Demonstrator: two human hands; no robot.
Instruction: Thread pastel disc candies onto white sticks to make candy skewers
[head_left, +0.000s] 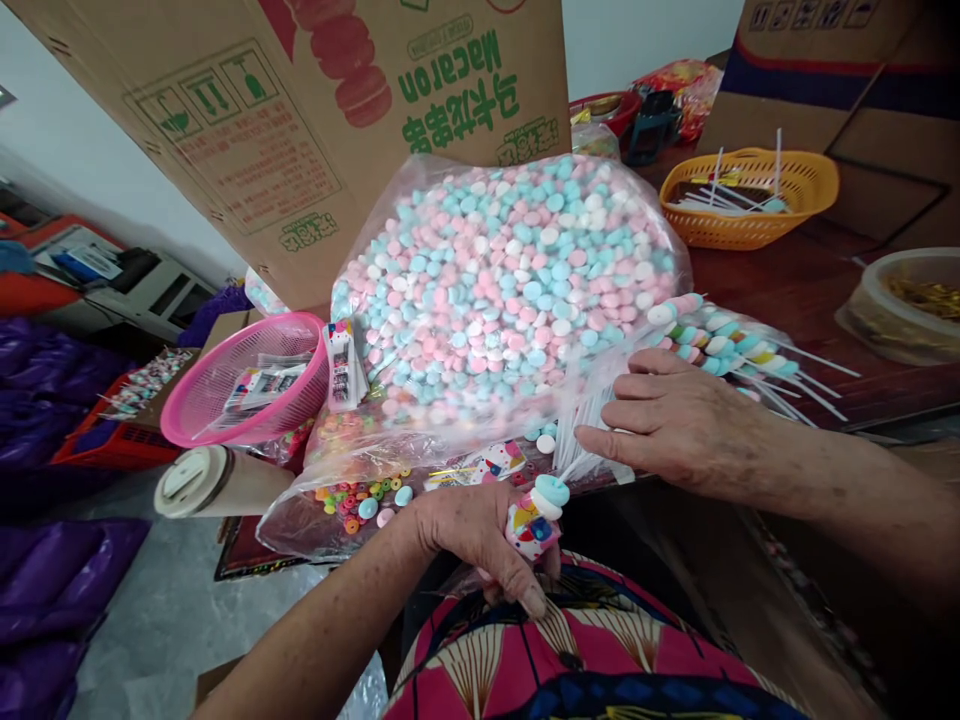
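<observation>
My left hand (480, 545), low in front of the patterned clothing, is closed around a candy stick with a colourful printed wrapper (531, 528). A blue candy and a white candy (550, 494) show at its upper end. My right hand (675, 420) lies with its fingers apart over a bundle of thin white sticks (589, 415) in clear plastic. Its thumb cannot be made out. Just beyond it is a pile of candy skewers (724, 340) with pastel pieces. Behind both hands sits a large clear bag of pink, blue and white candies (510, 270).
On the left are a pink basket (171, 410) with printed packets, a lidded cup (225, 483), and small ring candies (352, 505) in plastic. A big cardboard box (300, 130) stands behind. At right are a yellow basket (814, 190) with sticks and a clear tub (862, 315).
</observation>
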